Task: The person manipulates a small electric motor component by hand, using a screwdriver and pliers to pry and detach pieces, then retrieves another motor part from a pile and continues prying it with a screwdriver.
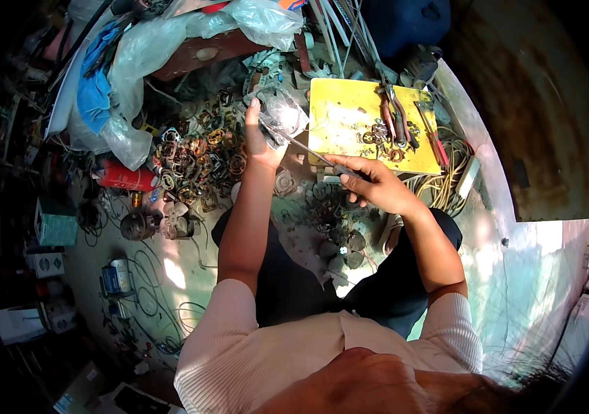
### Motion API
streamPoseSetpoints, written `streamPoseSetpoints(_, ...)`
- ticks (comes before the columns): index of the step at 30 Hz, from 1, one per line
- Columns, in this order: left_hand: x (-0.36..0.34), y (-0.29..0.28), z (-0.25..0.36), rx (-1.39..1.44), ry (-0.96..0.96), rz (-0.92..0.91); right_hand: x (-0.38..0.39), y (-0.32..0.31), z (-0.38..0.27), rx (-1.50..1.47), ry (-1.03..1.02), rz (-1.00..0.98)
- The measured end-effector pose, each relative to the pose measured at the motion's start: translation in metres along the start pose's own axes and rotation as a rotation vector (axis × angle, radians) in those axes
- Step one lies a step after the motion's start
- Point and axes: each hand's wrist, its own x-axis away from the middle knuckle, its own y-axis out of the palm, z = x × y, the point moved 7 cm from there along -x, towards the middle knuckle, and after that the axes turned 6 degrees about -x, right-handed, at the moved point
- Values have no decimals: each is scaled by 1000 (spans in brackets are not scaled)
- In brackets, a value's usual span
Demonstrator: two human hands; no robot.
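Observation:
My left hand [261, 143] is closed around a rounded, silvery metal housing [285, 116], held up beside a low yellow board with its thumb along the side. The exact kind of this part is hard to make out in the glare. In my right hand [383, 186] is a screwdriver [310, 150], gripped by its dark handle with the index finger laid along it. Its long shaft points up and left, and the tip reaches the lower edge of the housing; whether it sits in a screw cannot be seen.
On the yellow board [339, 103] lie pliers [396, 114], a red-handled tool [436, 138] and small metal bits. Copper-wound motor parts [201, 155] are piled at left, near a red cylinder [127, 176]. Coiled cable [439, 185] lies at right; black round parts [355, 241] lie between my legs.

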Motion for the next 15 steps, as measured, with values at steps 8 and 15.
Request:
streamPoseSetpoints(8, 4, 7, -2, -32, 68, 39, -7, 7, 6, -38, -12, 37)
streamPoseSetpoints(15, 9, 15, 3, -124, 93, 11, -10, 7, 15, -103, 18, 10)
